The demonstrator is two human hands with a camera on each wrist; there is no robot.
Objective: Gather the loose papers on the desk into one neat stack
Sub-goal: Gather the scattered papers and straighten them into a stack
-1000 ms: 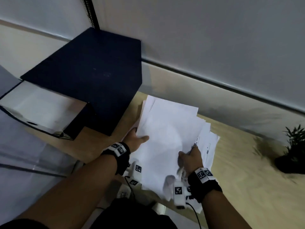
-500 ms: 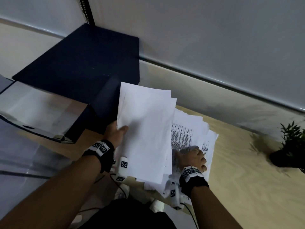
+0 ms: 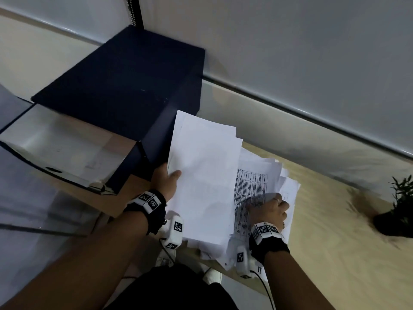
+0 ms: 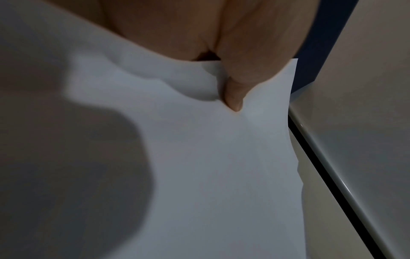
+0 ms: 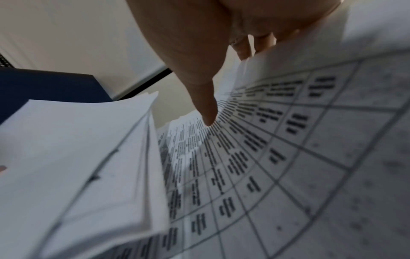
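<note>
- The loose papers lie in two groups on the wooden desk (image 3: 335,220): a lifted sheaf of blank sheets (image 3: 205,180), and at its 3 o'clock a fanned pile (image 3: 263,175) topped by a printed table page (image 5: 288,157).
- These sheets look light, thin and floppy. The sheaf bows where it is held, and its edges sit staggered. I judge they will slide over one another easily, so a grip at the middle of a long edge, thumb on top, should keep them together.
- The left hand (image 3: 166,182) pinches the sheaf at its 9 o'clock edge. Its thumb (image 4: 233,98) presses the top sheet; the fingers underneath are hidden.
- The right hand (image 3: 269,210) rests on the pile's 5 o'clock part, knuckles bent, fingers curled onto the printed page. Its thumb (image 5: 206,108) points down at the print. Whether it grips sheets or only presses them, I cannot tell.
- A dark box (image 3: 125,90) stands at the sheaf's 11 o'clock, and a small potted plant (image 3: 400,209) well apart at 3 o'clock.
</note>
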